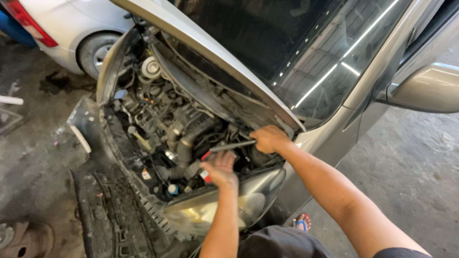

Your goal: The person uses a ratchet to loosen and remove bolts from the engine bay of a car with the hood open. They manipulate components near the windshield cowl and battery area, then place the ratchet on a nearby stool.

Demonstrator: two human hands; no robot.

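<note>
Grey bar (233, 145) in right hand (269, 138) | left hand (220, 168) beside | hood (201, 43) edge overhead

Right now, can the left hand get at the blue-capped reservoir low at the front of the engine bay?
Probably yes. The left hand, gripping a red-handled tool, sits just right of the blue cap, and nothing visibly blocks the gap between them. The right hand holds a dark bar higher up, clear of it.
</note>
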